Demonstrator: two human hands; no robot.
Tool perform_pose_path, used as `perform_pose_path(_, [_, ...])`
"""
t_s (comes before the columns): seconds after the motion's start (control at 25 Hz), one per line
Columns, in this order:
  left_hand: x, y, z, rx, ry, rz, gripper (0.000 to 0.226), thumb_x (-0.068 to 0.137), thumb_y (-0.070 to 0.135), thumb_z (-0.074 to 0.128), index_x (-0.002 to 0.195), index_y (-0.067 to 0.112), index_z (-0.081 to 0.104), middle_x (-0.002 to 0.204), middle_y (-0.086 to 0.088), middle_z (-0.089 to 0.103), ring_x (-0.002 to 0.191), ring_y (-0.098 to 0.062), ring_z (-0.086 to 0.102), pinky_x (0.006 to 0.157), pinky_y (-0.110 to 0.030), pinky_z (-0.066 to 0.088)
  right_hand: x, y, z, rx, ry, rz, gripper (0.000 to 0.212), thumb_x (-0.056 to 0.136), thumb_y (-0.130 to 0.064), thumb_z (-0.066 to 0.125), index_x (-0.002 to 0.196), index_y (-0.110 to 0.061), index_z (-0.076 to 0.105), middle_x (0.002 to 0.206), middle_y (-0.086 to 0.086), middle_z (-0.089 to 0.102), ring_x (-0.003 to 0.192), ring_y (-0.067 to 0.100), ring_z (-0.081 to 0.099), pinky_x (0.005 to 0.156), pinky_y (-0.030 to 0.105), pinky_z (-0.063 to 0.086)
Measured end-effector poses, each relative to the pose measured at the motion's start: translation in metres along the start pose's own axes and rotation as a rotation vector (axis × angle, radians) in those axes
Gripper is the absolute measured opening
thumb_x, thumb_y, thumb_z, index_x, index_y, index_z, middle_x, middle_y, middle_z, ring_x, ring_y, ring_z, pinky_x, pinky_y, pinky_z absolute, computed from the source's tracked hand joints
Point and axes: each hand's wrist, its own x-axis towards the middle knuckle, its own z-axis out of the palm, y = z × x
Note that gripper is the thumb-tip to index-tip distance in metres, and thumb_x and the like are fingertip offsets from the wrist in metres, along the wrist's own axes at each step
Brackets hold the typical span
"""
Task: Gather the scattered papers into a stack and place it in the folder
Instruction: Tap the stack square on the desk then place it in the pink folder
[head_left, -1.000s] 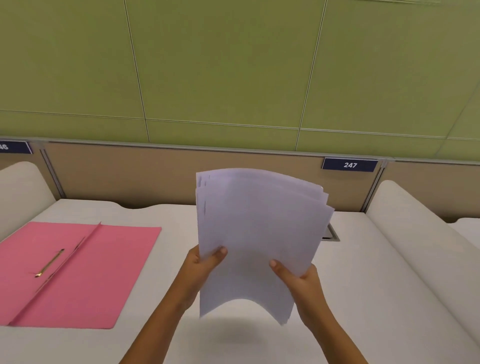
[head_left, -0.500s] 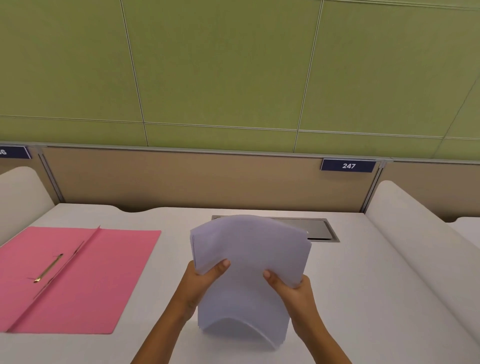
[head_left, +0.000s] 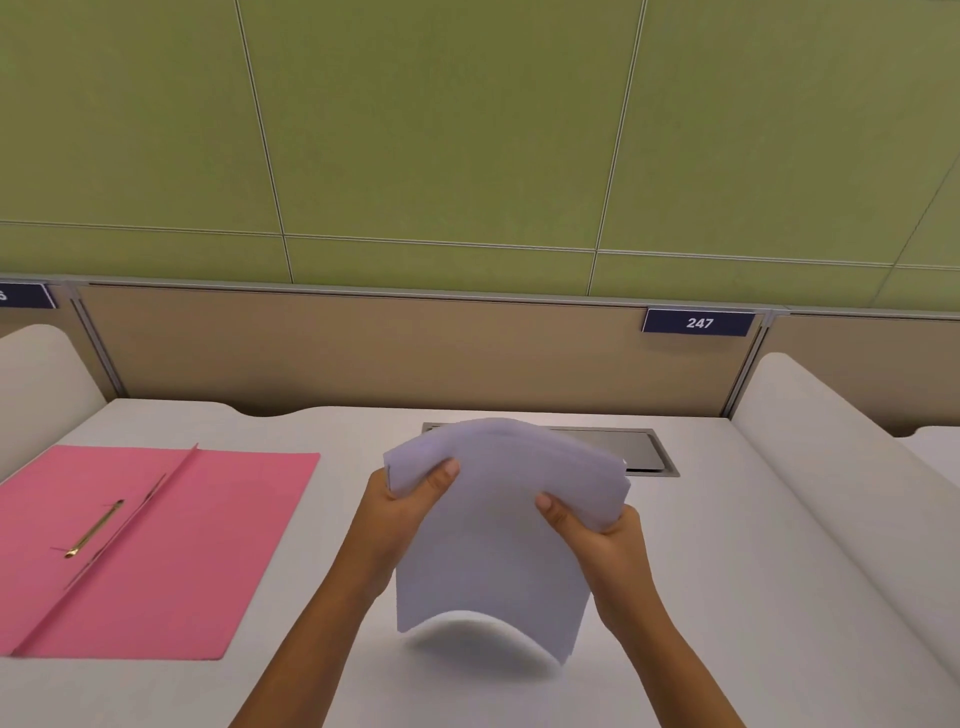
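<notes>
A stack of white papers (head_left: 493, 535) stands on its lower edge on the white desk, bowed so its top curls away from me. My left hand (head_left: 400, 512) grips its left side and my right hand (head_left: 597, 540) grips its right side, thumbs on the near face. An open pink folder (head_left: 171, 551) lies flat at the left of the desk, with a gold metal fastener (head_left: 94, 529) on its left half.
A grey metal cable hatch (head_left: 649, 449) sits in the desk behind the papers. Rounded white dividers (head_left: 831, 457) rise at the right and far left. A tan partition with a plate reading 247 (head_left: 698, 322) closes the back.
The paper stack has dropped from upright in the air to the desk and its top has folded over away from me. Both hands came down with it.
</notes>
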Motion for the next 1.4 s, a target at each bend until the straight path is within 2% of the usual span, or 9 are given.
perform_pose_path(0.36, [-0.018,-0.057,-0.001,0.020,-0.042,-0.232,0.052,0.054,0.053,0.074,0.099,0.026,0.068,0.095,0.003,0.076,0.092,-0.022,0.071,0.080,-0.038,0.058,-0.009,0.049,0.001,-0.030,0.020,0.191,0.028,0.068,-0.031,0.080,0.092,-0.020,0.071,0.086,-0.001,0.077,0.085,0.025,0.072,0.067,0.032,0.059])
perform_pose_path(0.6, [-0.008,-0.049,0.000,-0.091,0.040,-0.150,0.047,0.054,0.052,0.076,0.094,0.028,0.070,0.093,-0.002,0.075,0.086,-0.024,0.072,0.076,-0.042,0.059,-0.005,0.035,0.008,0.015,0.017,0.084,0.016,0.079,-0.015,0.075,0.094,-0.021,0.070,0.085,-0.003,0.077,0.077,0.017,0.073,0.062,0.027,0.059])
perform_pose_path(0.8, [-0.003,-0.042,-0.006,-0.022,0.114,-0.129,0.074,0.036,0.076,0.076,0.094,0.031,0.065,0.085,0.006,0.074,0.085,-0.025,0.071,0.069,-0.038,0.060,-0.003,0.043,0.002,-0.062,0.013,0.172,0.018,0.074,-0.022,0.082,0.089,-0.020,0.072,0.084,0.001,0.077,0.080,0.023,0.073,0.067,0.034,0.060])
perform_pose_path(0.96, [0.007,0.002,-0.020,0.343,0.219,0.290,0.071,0.072,0.037,0.078,0.134,0.035,0.043,0.133,0.016,0.056,0.125,-0.006,0.051,0.099,-0.029,0.042,0.006,0.029,-0.006,-0.236,-0.059,0.138,0.053,0.061,-0.042,0.080,0.077,0.007,0.065,0.068,0.012,0.066,0.063,0.027,0.061,0.060,0.038,0.047])
perform_pose_path(1.04, [0.013,0.038,-0.035,0.738,0.085,0.441,0.084,0.074,0.043,0.075,0.144,0.034,0.029,0.146,0.028,0.030,0.139,0.004,0.024,0.110,-0.023,0.024,0.019,0.010,-0.017,-0.406,-0.160,0.105,0.037,0.067,-0.033,0.080,0.063,-0.001,0.062,0.060,0.000,0.055,0.059,0.015,0.048,0.058,0.031,0.038])
perform_pose_path(1.12, [0.016,0.064,-0.040,1.009,-0.233,0.357,0.082,0.070,0.059,0.067,0.142,0.038,0.033,0.141,0.035,0.025,0.136,0.011,0.021,0.112,-0.021,0.023,0.028,-0.019,-0.021,-0.603,-0.366,0.071,0.034,0.076,-0.019,0.077,0.049,-0.023,0.057,0.048,-0.013,0.049,0.050,0.005,0.040,0.052,0.020,0.033])
perform_pose_path(1.2, [0.011,0.064,-0.036,0.903,-0.478,0.114,0.049,0.075,0.044,0.071,0.122,0.036,0.059,0.126,0.023,0.059,0.115,0.008,0.053,0.102,-0.028,0.045,0.030,-0.039,-0.017,-0.753,-0.556,0.018,0.038,0.078,-0.017,0.076,0.048,-0.029,0.056,0.045,-0.015,0.050,0.045,0.003,0.041,0.048,0.014,0.031])
perform_pose_path(1.28, [-0.002,0.049,-0.031,0.693,-0.531,-0.109,0.027,0.077,0.030,0.074,0.102,0.020,0.071,0.100,-0.001,0.075,0.092,-0.012,0.070,0.085,-0.038,0.055,0.029,-0.049,-0.014,-0.764,-0.660,-0.009,0.021,0.076,-0.019,0.077,0.060,-0.018,0.064,0.053,-0.010,0.056,0.050,0.003,0.045,0.051,0.018,0.036])
perform_pose_path(1.4, [-0.017,0.026,-0.039,0.418,-0.433,-0.286,0.041,0.067,0.036,0.076,0.100,0.012,0.071,0.094,-0.014,0.074,0.086,-0.030,0.072,0.079,-0.043,0.057,0.028,-0.057,-0.037,-0.696,-0.645,0.053,0.018,0.075,-0.026,0.080,0.083,-0.011,0.073,0.070,0.005,0.067,0.066,0.010,0.058,0.063,0.026,0.045])
